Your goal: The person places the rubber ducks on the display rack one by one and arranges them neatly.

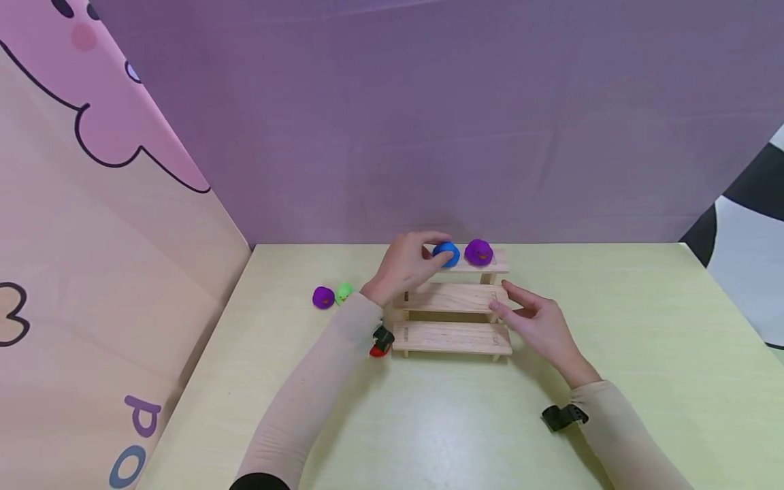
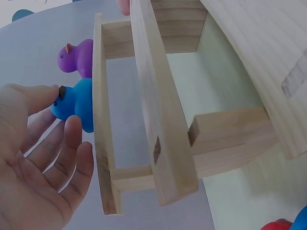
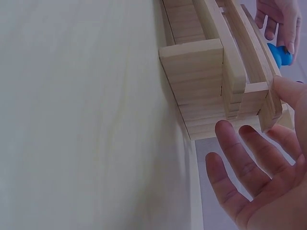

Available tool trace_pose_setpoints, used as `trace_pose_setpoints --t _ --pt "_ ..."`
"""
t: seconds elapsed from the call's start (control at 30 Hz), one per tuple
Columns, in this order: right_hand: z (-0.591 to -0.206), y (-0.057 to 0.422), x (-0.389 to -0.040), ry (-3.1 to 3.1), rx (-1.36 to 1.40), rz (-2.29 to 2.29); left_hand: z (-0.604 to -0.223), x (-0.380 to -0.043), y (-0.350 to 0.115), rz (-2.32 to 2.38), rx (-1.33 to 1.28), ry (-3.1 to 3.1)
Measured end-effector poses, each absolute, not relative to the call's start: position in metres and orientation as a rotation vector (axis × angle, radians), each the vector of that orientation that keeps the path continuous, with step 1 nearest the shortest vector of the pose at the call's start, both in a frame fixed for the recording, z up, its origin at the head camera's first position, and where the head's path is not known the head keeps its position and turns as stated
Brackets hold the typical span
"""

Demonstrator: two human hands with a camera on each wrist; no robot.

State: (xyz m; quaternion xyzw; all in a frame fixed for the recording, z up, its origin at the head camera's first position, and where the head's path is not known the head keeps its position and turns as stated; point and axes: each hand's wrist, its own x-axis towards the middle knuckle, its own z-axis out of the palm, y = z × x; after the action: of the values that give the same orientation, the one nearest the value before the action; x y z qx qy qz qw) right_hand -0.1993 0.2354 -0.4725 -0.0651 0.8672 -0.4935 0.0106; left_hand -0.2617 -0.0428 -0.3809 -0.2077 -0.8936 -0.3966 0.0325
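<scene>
My left hand holds a blue rubber duck on the top board of a small three-tier wooden shelf. Its thumb rests by the duck's beak, with fingers on the other side. Right beside the blue duck, a purple rubber duck stands on the same board. At the shelf's right end is my right hand, thumb and index finger pinching the end of the middle board. The other fingers of that hand spread out past the shelf's side.
Left of the shelf, another purple duck and a green duck sit on the pale wooden table. A red object shows partly under my left wrist camera. Behind the table rises a purple backdrop.
</scene>
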Motion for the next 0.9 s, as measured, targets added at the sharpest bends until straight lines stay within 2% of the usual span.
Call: trace_pose_setpoints --t 0.9 --pt "-0.472 0.234 -0.201 2.734 -0.209 -1.51 -0.395 -0.245 -0.09 -1.142 -0.579 -2.689"
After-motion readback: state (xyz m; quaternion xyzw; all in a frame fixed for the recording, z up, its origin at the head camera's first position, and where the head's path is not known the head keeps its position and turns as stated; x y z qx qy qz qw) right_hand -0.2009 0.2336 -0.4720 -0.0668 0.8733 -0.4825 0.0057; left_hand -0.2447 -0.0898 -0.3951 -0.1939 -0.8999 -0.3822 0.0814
